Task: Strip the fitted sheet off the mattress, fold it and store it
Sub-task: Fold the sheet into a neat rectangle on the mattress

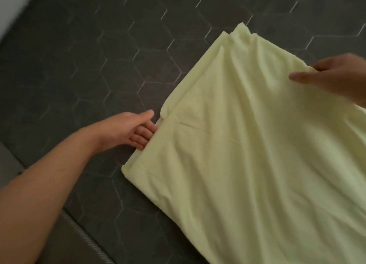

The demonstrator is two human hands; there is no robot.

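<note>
Sheet [247, 144]: we saw it pale yellow, folded and creased, lying on the dark mattress [99, 55] with hexagon stitching.
Left hand [126, 129]: we found its grip wide, with straight fingers [142, 135] whose tips were slid under the sheet's left folded edge.
Right hand [336, 77]: we noted its grip holding the sheet's right edge, thumb on top; the hand was blurred.

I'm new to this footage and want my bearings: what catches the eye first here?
A pale yellow sheet, partly folded, fills the right side, lying on a dark hexagon-patterned surface. The left hand has its fingers under the sheet's left edge, while the right hand pinches its right edge.
</note>
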